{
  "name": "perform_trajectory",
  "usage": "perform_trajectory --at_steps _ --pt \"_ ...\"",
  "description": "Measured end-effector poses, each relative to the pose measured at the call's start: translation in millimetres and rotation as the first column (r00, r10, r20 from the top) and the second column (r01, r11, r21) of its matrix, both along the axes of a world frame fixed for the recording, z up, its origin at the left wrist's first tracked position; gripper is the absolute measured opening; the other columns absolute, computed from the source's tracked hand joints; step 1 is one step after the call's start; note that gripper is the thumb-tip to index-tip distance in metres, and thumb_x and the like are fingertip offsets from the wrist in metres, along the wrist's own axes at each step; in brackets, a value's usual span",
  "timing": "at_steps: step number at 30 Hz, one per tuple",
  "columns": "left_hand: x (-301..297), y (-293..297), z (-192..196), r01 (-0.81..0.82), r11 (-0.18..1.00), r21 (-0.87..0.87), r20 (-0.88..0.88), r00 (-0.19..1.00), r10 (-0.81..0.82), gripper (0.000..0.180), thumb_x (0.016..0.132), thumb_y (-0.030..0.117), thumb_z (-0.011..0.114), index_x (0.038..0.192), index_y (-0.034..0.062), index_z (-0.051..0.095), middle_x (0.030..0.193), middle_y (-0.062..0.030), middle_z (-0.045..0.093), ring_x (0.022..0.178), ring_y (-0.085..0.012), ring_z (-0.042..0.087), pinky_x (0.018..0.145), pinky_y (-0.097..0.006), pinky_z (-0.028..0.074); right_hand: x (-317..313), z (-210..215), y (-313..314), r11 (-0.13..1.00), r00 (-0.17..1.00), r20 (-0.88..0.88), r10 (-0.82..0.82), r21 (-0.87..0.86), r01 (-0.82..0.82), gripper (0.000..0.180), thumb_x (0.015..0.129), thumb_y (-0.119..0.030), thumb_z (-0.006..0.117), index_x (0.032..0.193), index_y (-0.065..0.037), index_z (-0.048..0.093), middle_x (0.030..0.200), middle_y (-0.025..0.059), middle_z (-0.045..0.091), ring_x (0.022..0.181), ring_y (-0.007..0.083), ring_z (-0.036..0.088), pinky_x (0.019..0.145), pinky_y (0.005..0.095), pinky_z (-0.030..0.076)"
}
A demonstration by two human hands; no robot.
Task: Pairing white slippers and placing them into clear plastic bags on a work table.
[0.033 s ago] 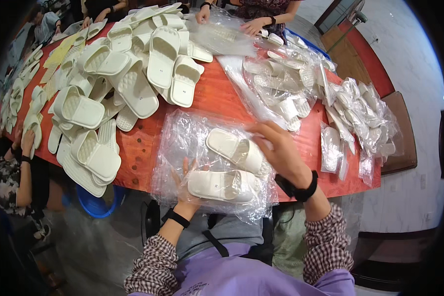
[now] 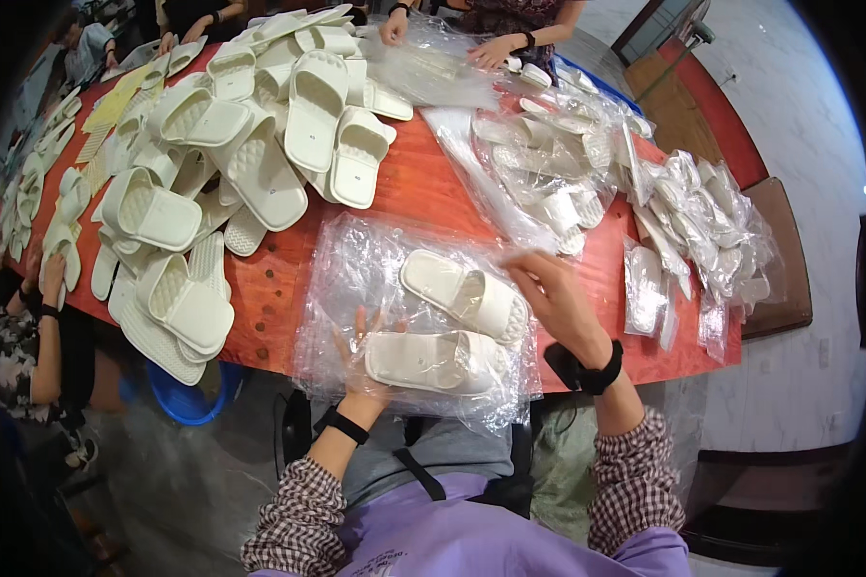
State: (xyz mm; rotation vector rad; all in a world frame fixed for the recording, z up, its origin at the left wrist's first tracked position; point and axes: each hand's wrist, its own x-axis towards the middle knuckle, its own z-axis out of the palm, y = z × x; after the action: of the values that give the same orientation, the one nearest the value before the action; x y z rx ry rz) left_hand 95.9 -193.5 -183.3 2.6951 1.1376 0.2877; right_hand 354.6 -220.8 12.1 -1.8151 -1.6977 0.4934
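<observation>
Two cream slide slippers lie side by side in clear plastic in front of me, toes to the right. The nearer slipper (image 2: 409,360) is beside my left hand (image 2: 361,361), whose fingers are spread, with clear film over part of them. Beyond it lies the farther slipper (image 2: 452,288). My right hand (image 2: 560,303) is at the right of this pair, thumb and fingers pinched at the upper right edge of the plastic bag (image 2: 346,264). Under the pair, more clear bags seem to be stacked; which layer holds the slippers is hard to tell.
A tall heap of loose cream slippers (image 2: 269,173) covers the left of the red table (image 2: 414,183). Bagged slippers (image 2: 702,221) pile up at the right. A blue basin (image 2: 192,404) stands below the table edge. Across the table, another person's hands (image 2: 496,50) rest on clear bags (image 2: 433,72).
My right hand has drawn slightly nearer and to the right, and its fingers have curled from stretched to pinched. My left hand stays in place.
</observation>
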Motion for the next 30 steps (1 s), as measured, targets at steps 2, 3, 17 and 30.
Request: perform_trajectory --at_steps 2,3,17,30 --pt "5 1 -13 -0.029 0.999 0.023 -0.054 0.998 0.03 0.072 0.085 0.063 0.045 0.144 0.0219 0.041 0.152 -0.0159 0.033 0.145 -0.0433 0.011 0.104 -0.077 -0.003 31 -43 -36 0.986 0.987 0.046 -0.154 -0.064 0.156 0.02 0.092 -0.012 0.059 0.106 0.001 0.063 0.084 0.0179 0.067 0.076 0.0281 0.067 0.066 0.0342 0.051" --pt "6 -1 -14 -0.055 0.998 0.021 -0.045 0.997 0.056 0.067 0.087 0.059 0.045 0.144 0.0228 0.042 0.152 -0.0147 0.034 0.146 -0.0396 0.012 0.106 -0.075 -0.002 39 -67 -50 0.972 0.976 0.015 -0.215 -0.09 0.216 0.021 0.093 -0.014 0.059 0.107 0.001 0.063 0.083 0.0179 0.067 0.074 0.026 0.067 0.064 0.0335 0.051" --pt "7 -2 -1 0.106 0.982 0.154 -0.097 0.991 -0.091 0.061 0.089 0.055 0.044 0.142 0.0252 0.044 0.147 -0.0105 0.043 0.135 -0.0318 0.039 0.113 -0.066 0.006 -20 -111 -7 0.877 0.801 0.459 -0.384 -0.091 0.473 0.076 0.079 -0.053 0.067 0.132 -0.004 0.046 0.117 0.0323 0.051 0.083 0.0466 0.063 0.073 0.0504 0.053" --pt "5 0 8 0.221 0.972 -0.076 0.165 0.965 -0.206 0.067 0.081 0.052 0.065 0.134 0.0133 0.053 0.141 -0.0142 0.048 0.134 -0.0362 0.038 0.109 -0.054 0.027 -12 -93 26 0.923 0.773 0.507 -0.38 0.151 0.355 0.068 0.083 -0.059 0.061 0.118 -0.001 0.058 0.112 0.0228 0.056 0.092 0.0408 0.061 0.072 0.0475 0.051"
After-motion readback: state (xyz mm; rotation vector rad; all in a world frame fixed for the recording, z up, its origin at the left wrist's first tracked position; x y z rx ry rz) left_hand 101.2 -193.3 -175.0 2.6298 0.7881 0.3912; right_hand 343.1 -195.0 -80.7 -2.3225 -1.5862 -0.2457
